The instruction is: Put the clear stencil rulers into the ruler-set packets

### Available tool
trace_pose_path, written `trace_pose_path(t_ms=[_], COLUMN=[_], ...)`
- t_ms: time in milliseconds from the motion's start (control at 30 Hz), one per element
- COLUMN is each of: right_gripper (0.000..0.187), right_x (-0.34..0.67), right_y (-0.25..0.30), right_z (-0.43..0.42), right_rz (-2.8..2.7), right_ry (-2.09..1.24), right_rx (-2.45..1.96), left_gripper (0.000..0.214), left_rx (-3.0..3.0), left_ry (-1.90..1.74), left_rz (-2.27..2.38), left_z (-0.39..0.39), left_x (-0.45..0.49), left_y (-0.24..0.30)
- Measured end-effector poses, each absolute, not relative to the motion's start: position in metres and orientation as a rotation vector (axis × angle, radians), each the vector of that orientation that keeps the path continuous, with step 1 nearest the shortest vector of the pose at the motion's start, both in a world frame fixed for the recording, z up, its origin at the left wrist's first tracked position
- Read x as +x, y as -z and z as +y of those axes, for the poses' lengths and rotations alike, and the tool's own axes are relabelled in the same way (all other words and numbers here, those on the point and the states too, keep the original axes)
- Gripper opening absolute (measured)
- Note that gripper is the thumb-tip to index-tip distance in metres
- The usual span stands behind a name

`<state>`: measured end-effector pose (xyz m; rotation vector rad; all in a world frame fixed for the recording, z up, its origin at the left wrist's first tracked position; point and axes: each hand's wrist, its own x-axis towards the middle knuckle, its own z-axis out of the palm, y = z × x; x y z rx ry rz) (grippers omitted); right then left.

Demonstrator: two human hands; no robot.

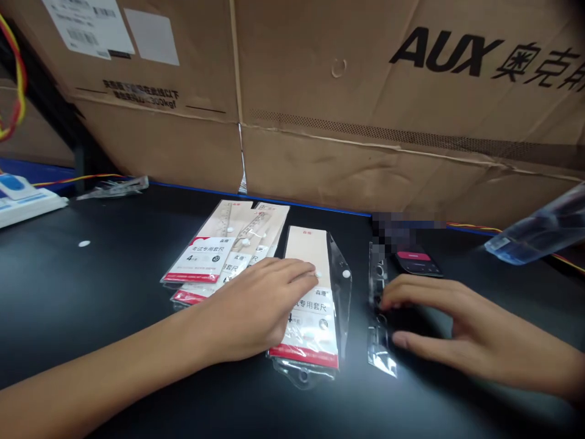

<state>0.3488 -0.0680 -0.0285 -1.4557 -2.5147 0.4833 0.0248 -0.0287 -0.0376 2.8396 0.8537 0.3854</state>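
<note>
Left hand (256, 305) flat and open, fingers resting on ruler packet (305, 259) (clear bag, red band) mid-bench (68, 305); right hand (457, 329) open, fingers curved, gripping nothing, fingertips at crumpled clear plastic strip (378, 305); phone (418, 261) just beyond strip; other ruler packets (205, 256) overlapping left of left hand; cardboard boxes (347, 73) along bench's far edge; power strip (22, 201) far left.
</note>
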Motion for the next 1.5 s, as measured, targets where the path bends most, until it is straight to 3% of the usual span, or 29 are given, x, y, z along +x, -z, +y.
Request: trace_pose_path(t_ms=[67,167,367,500,733,833,967,1067,1300,1500], right_gripper=[0.055,0.063,0.050,0.054,0.047,0.048,0.029,0.017,0.033,0.032], right_x=[0.351,0.349,0.338,0.338,0.336,0.335,0.331,0.328,0.329,0.329], right_y=[0.030,0.034,0.045,0.051,0.057,0.058,0.057,0.056,0.062,0.060], right_z=[-0.075,-0.079,-0.068,-0.064,-0.061,-0.059,-0.058,-0.059,-0.060,-0.060], right_rz=[-2.582,-2.607,-2.507,-2.509,-2.447,-2.438,-2.364,-2.362,-2.374,-2.387], right_ry=[-0.453,-0.407,-0.264,-0.193,-0.175,-0.170,-0.217,-0.250,-0.173,-0.179], right_rx=[-1.453,-1.510,-1.565,-1.571,-1.561,-1.541,-1.432,-1.347,-1.439,-1.471], left_gripper=[0.035,0.039,0.032,0.027,0.045,0.042,0.025,0.024,0.036,0.038], left_rx=[2.800,2.766,2.776,2.793,2.793,2.794,2.735,2.719,2.750,2.767], left_ry=[-0.409,-0.388,-0.416,-0.413,-0.353,-0.396,-0.443,-0.415,-0.397,-0.378], left_rz=[0.843,0.818,0.806,0.812,0.849,0.870,0.947,0.943,0.908,0.922], left_z=[-0.031,-0.033,-0.031,-0.028,-0.027,-0.027,-0.028,-0.028,-0.030,-0.030], left_x=[0.026,0.027,0.027,0.027,0.026,0.028,0.032,0.034,0.032,0.032], left_y=[0.034,0.031,0.035,0.035,0.039,0.041,0.040,0.040,0.040,0.038])
